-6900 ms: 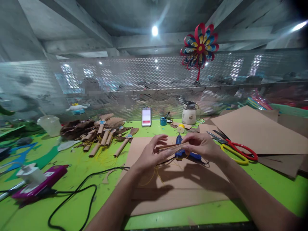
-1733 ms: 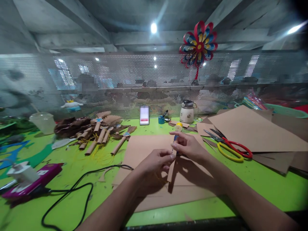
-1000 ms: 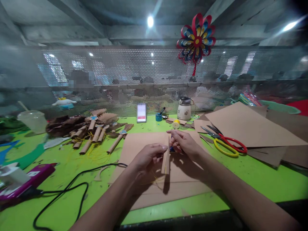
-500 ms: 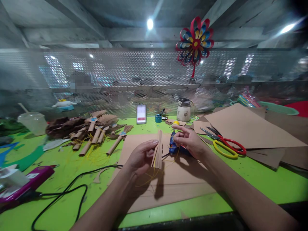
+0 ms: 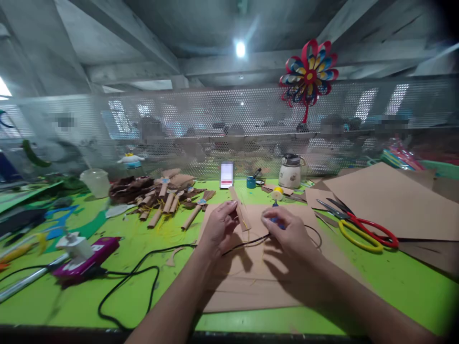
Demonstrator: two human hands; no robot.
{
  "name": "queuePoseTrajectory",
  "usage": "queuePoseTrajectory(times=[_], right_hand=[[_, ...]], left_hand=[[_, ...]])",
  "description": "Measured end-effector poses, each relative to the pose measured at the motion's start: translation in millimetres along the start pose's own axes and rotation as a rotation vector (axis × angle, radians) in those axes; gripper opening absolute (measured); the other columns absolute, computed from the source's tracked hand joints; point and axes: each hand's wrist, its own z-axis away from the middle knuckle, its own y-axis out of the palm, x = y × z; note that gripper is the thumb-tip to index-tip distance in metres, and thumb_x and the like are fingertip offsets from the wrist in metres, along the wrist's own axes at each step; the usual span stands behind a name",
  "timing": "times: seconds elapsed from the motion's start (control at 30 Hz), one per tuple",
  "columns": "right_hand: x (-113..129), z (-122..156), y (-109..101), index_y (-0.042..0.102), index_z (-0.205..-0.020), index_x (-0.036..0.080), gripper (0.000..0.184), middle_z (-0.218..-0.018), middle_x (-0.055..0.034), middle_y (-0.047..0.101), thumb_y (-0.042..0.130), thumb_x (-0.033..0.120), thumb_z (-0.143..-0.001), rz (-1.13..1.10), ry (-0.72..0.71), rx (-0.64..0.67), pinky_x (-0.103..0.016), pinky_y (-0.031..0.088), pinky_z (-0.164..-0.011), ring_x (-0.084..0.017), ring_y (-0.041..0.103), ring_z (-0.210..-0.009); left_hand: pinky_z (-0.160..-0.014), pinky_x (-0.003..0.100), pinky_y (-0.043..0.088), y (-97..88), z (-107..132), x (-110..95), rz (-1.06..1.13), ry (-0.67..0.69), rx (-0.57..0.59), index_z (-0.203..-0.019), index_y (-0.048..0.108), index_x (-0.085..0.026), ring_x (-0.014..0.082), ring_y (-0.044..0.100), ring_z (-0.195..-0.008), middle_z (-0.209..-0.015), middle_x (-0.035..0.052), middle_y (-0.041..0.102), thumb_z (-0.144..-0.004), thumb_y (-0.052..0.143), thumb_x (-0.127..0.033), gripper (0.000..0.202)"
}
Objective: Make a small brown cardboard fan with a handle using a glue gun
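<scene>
My left hand (image 5: 221, 224) is closed around a narrow pleated strip of brown paper (image 5: 240, 208), which stands tilted between thumb and fingers. Yellow thread shows at the strip's lower end. To the right, my right hand (image 5: 287, 229) is pinched, and a thin yellow thread seems to hang from its fingertips, faint and blurred. Behind those fingers is a blue tool (image 5: 278, 220), mostly hidden, with a yellow-and-white spool-like piece (image 5: 277, 193) above it. Both hands are over brown paper sheets (image 5: 251, 291) on the green table.
Scissors (image 5: 358, 231) with red and yellow handles lie right, beside large brown sheets (image 5: 394, 200). Left are paper-handled bundles (image 5: 168, 203), a purple power strip (image 5: 86, 260) and a black cable (image 5: 143, 265). A phone (image 5: 226, 174), blue pot (image 5: 251, 182) and flask (image 5: 289, 171) stand behind.
The view has shifted left. My right hand has come down from beside the yellow spool-like piece and its fingers have drawn together. The paper strip has turned and leans the other way.
</scene>
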Motion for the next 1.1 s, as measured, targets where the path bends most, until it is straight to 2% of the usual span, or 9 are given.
queuePoseTrajectory(times=[0.07,0.1,0.3,0.37,0.47,0.67,0.87,0.97,1.1], right_hand=[[1.4,3.4,1.1,0.064,-0.079,0.020,0.015,-0.088,-0.0086,0.066,0.062,0.035,-0.081,0.055,-0.062,-0.117,-0.037,0.047,-0.073,-0.023,0.058,-0.083],[1.7,5.6,2.7,0.064,-0.079,0.020,0.015,-0.085,-0.0081,0.065,0.061,0.035,-0.081,0.048,-0.052,-0.103,-0.036,0.048,-0.072,-0.022,0.058,-0.079],[-4.1,24.6,33.7,0.066,-0.091,0.021,0.026,-0.066,-0.0016,0.060,0.066,0.042,-0.075,-0.200,0.327,0.325,-0.028,0.045,-0.046,-0.016,0.054,-0.053],[-4.9,27.9,42.9,0.066,-0.090,0.020,0.030,-0.064,-0.0012,0.059,0.067,0.045,-0.073,-0.292,0.466,0.378,-0.026,0.041,-0.041,-0.014,0.050,-0.047],[-0.1,28.1,48.4,0.066,-0.076,0.017,0.034,-0.062,-0.0011,0.058,0.071,0.049,-0.067,-0.360,0.542,0.338,-0.026,0.041,-0.046,-0.014,0.050,-0.051],[21.7,30.4,43.0,0.059,-0.057,0.015,0.046,-0.049,0.0034,0.042,0.061,0.059,-0.072,-0.151,0.460,0.381,-0.024,0.031,-0.045,-0.011,0.038,-0.049],[30.7,41.2,44.7,0.056,-0.063,0.018,0.034,-0.067,-0.0018,0.054,0.049,0.042,-0.087,0.016,0.133,0.413,-0.026,0.038,-0.059,-0.015,0.049,-0.063],[23.7,47.0,51.0,0.049,-0.059,0.018,0.036,-0.060,0.0006,0.050,0.044,0.036,-0.090,0.005,0.146,0.454,-0.025,0.037,-0.058,-0.013,0.047,-0.059],[12.9,52.9,56.7,0.053,-0.068,0.017,0.034,-0.052,0.0042,0.046,0.040,0.035,-0.093,-0.058,0.195,0.538,-0.022,0.035,-0.051,-0.011,0.044,-0.049]], left_hand=[[-0.056,0.020,0.041,-2.0,-1.8,1.4,-0.003,0.016,-0.023,-0.075,0.062,-0.013,0.0094,0.056,-0.061,-0.069,-0.0008,0.063,-0.067,0.075,-0.024,0.019],[-0.054,0.020,0.039,-2.7,-2.6,2.5,-0.004,0.027,-0.026,-0.073,0.062,-0.012,0.0089,0.054,-0.059,-0.067,-0.0010,0.062,-0.066,0.075,-0.025,0.020],[-0.050,0.019,0.032,-4.1,-3.2,6.9,-0.036,0.072,-0.090,-0.067,0.057,-0.013,0.0064,0.046,-0.054,-0.061,-0.0031,0.055,-0.063,0.075,-0.029,0.025],[-0.051,0.019,0.033,-3.6,-1.3,7.3,-0.042,0.081,-0.117,-0.067,0.056,-0.013,0.0064,0.047,-0.054,-0.061,-0.0034,0.054,-0.061,0.076,-0.031,0.027],[-0.051,0.019,0.033,-3.0,0.3,8.9,-0.055,0.081,-0.127,-0.067,0.057,-0.013,0.0064,0.047,-0.053,-0.060,-0.0035,0.053,-0.061,0.075,-0.032,0.027],[-0.050,0.019,0.031,-3.6,-1.5,10.6,-0.048,0.079,-0.133,-0.064,0.056,-0.013,0.0072,0.048,-0.054,-0.058,-0.0027,0.053,-0.059,0.076,-0.034,0.029],[-0.049,0.019,0.031,-3.4,-2.0,11.8,-0.024,0.058,-0.099,-0.063,0.055,-0.014,0.0064,0.045,-0.052,-0.059,-0.0027,0.054,-0.060,0.075,-0.031,0.027],[-0.048,0.019,0.031,-4.0,-3.3,14.5,-0.001,0.041,-0.094,-0.063,0.055,-0.014,0.0067,0.045,-0.051,-0.058,-0.0030,0.054,-0.060,0.075,-0.031,0.026],[-0.050,0.018,0.035,-7.0,-7.1,17.8,0.047,0.025,-0.100,-0.064,0.055,-0.014,0.0067,0.048,-0.053,-0.058,-0.0031,0.055,-0.061,0.074,-0.027,0.023]])
